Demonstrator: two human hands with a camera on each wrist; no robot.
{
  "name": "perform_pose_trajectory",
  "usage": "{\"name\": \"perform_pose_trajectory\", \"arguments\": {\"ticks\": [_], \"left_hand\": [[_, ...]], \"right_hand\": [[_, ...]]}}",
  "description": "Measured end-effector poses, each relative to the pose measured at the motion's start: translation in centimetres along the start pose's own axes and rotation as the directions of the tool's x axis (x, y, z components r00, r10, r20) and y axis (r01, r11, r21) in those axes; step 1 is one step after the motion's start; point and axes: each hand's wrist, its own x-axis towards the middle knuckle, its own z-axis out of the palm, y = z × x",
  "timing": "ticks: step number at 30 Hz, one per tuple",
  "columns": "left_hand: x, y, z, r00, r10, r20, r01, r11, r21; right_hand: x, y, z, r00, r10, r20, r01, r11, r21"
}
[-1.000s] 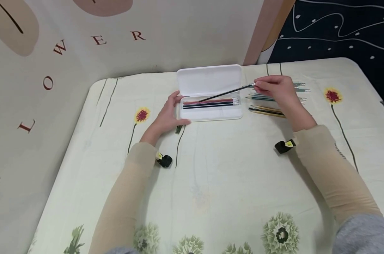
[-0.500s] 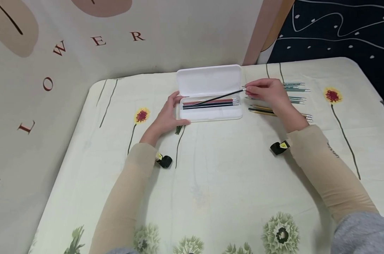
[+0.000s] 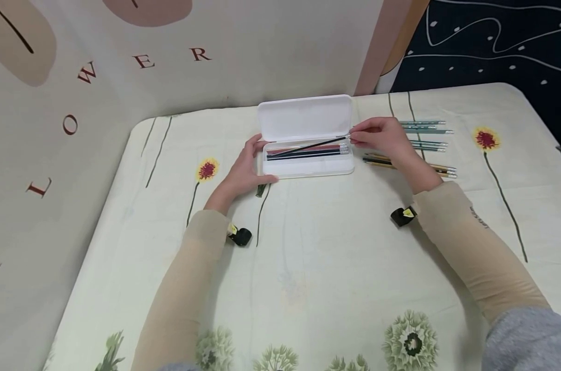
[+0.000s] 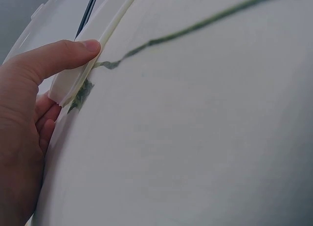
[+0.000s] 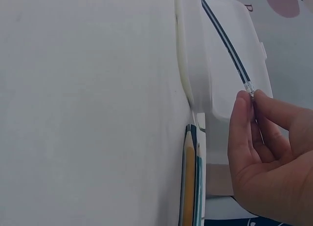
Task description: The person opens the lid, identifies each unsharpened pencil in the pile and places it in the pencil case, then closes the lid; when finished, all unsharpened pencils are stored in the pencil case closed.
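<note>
A white pencil case [image 3: 309, 168] stands with its lid [image 3: 305, 118] raised at the back. Dark and reddish pencils [image 3: 308, 150] lie side by side in its tray. My left hand [image 3: 245, 167] holds the case's left end, the thumb on the front wall and the fingers round the end and back. Between thumb and fingertips, my right hand [image 3: 383, 138] pinches a dark striped pencil [image 5: 227, 42] at its eraser end. That pencil slants over the tray, its far tip low at the left among the other pencils and its eraser end raised at the right.
Right of the case lie groups of green pencils [image 3: 426, 129] and a bundle of yellow and black pencils [image 3: 410, 165], partly under the right hand and wrist. A flower-print cloth [image 3: 317, 257] covers the table. Behind stands a lettered wall covering [image 3: 243, 51].
My right hand has moved left and down with the pencil, bringing it lower over the tray. More of the pencils on the right now show. The left hand stays on the case.
</note>
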Motion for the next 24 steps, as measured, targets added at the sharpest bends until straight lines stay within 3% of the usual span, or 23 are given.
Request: {"name": "perform_pose_trajectory", "arguments": {"ticks": [12, 24], "left_hand": [[0.0, -0.1, 0.1, 1.000, 0.002, -0.004, -0.002, 1.000, -0.003], [0.0, -0.1, 0.0, 1.000, 0.008, -0.007, -0.008, 1.000, -0.013]], "right_hand": [[0.2, -0.1, 0.7, 0.999, 0.041, 0.004, -0.039, 0.972, -0.233], [-0.5, 0.0, -0.9, 0.998, 0.065, -0.023, -0.068, 0.986, -0.152]]}}
